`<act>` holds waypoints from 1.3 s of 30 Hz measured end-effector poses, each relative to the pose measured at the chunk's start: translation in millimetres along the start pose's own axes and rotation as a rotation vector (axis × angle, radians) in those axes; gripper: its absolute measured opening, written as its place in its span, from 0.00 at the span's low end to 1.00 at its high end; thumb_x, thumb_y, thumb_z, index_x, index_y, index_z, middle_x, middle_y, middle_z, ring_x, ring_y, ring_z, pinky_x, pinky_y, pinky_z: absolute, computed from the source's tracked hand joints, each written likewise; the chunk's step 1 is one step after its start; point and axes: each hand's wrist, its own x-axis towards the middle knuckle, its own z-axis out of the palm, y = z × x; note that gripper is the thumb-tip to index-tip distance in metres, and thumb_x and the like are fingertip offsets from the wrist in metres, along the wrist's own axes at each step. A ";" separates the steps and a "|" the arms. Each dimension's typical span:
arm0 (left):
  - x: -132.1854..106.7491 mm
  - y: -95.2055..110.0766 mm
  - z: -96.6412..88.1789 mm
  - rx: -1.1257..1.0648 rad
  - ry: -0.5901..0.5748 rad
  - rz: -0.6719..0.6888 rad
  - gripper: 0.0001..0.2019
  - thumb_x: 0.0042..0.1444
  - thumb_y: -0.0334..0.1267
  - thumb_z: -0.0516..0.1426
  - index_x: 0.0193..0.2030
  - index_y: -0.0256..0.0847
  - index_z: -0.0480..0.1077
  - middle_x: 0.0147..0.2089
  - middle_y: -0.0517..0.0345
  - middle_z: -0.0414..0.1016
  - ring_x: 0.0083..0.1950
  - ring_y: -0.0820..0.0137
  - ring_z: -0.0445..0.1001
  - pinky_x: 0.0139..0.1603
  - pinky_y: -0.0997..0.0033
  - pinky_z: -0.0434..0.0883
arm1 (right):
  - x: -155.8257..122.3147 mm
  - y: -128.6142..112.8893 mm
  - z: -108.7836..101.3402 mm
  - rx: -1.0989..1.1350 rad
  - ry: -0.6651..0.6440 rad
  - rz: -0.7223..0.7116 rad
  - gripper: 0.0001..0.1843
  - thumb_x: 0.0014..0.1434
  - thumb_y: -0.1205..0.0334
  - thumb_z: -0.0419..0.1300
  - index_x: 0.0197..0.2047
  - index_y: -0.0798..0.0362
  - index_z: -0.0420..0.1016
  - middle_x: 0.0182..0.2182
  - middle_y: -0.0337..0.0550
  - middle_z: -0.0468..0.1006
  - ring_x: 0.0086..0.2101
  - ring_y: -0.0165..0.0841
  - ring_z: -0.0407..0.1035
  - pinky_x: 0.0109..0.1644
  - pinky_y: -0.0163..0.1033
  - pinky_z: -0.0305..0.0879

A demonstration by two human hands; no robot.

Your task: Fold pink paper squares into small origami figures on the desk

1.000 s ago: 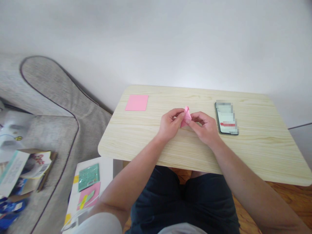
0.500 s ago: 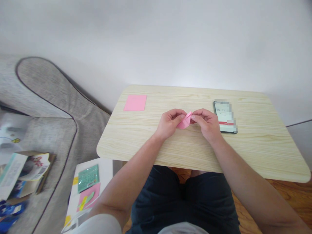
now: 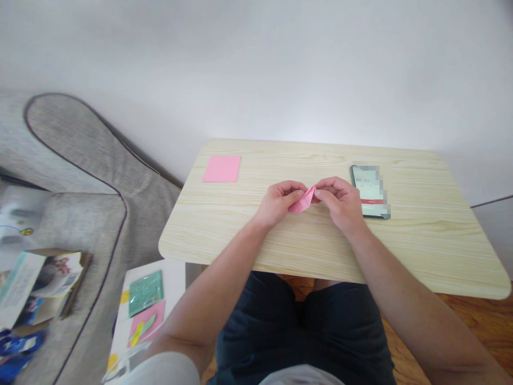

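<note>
Between both hands, over the middle of the pale wooden table (image 3: 417,240), is a small folded piece of pink paper (image 3: 303,202). My left hand (image 3: 281,200) pinches its left side, thumb on top. At the upper right tip of the paper, my right hand (image 3: 339,199) is closed with thumb and fingertips on the edge. The fingers hide part of the folds. A flat pink paper square (image 3: 222,169) lies near the table's far left corner. Just beyond my right hand rests a phone (image 3: 369,192) with a timer on its screen, partly pixelated.
A white wall (image 3: 280,69) runs behind the table. To the left stands a grey sofa (image 3: 140,230) with an open box (image 3: 44,289) on it. Lower left, a white stand (image 3: 174,272) carries a green packet (image 3: 146,293) and pink and yellow papers.
The pink paper has tilted slightly, and its folded face looks narrower and smoother between the fingers. Both hands keep their grip in nearly the same place.
</note>
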 end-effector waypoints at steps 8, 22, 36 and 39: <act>0.5 0.2 -0.4 0.028 -0.008 0.019 0.10 0.57 0.42 0.65 0.40 0.38 0.80 0.37 0.56 0.80 0.37 0.72 0.74 0.41 0.71 0.69 | 1.2 1.8 0.4 -0.071 0.034 0.017 0.02 0.56 0.62 0.68 0.35 0.48 0.82 0.28 0.38 0.84 0.29 0.35 0.80 0.36 0.40 0.80; -0.9 -0.6 2.6 0.127 0.070 0.093 0.08 0.58 0.39 0.64 0.40 0.37 0.79 0.37 0.56 0.81 0.36 0.72 0.75 0.38 0.72 0.70 | 2.3 2.3 -0.7 -0.006 -0.003 0.057 0.05 0.52 0.62 0.69 0.35 0.48 0.83 0.29 0.38 0.84 0.30 0.35 0.79 0.37 0.41 0.78; -3.1 -0.2 5.7 0.177 0.057 0.127 0.09 0.59 0.41 0.63 0.41 0.37 0.79 0.36 0.55 0.81 0.36 0.71 0.75 0.37 0.71 0.69 | 4.8 4.7 -1.6 0.002 -0.021 0.086 0.01 0.52 0.63 0.68 0.30 0.48 0.81 0.25 0.37 0.82 0.27 0.33 0.76 0.33 0.39 0.75; -2.3 -0.6 4.9 0.173 0.063 0.106 0.09 0.59 0.40 0.63 0.40 0.37 0.79 0.36 0.55 0.80 0.35 0.72 0.74 0.37 0.72 0.69 | 5.0 5.0 -2.8 -0.001 -0.034 0.099 0.03 0.53 0.60 0.70 0.30 0.49 0.82 0.25 0.39 0.82 0.27 0.33 0.76 0.34 0.39 0.75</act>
